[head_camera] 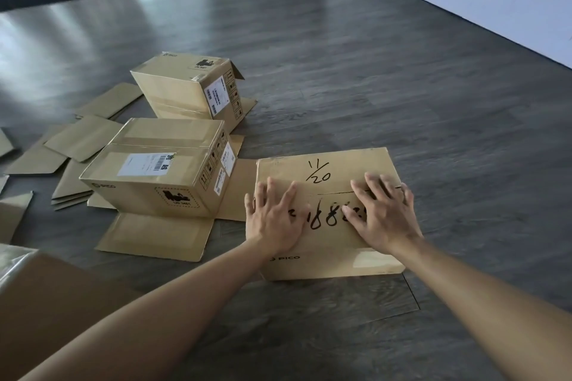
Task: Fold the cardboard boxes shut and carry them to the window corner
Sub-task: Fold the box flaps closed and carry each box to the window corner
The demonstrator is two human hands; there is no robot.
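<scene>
While both palms press flat on its top flaps, the nearest box (328,213) sits on the floor (371,71) at about five o'clock, likely held so the flaps stay shut. The left hand (272,219) and right hand (383,213) are spread, fingers straight. Handwritten "11/20" and digits starting "188" cross its lid; "PICO" is printed on its front. Two more boxes (161,176) lie at nine to ten o'clock on opened flaps, marked "UN 3481".
</scene>
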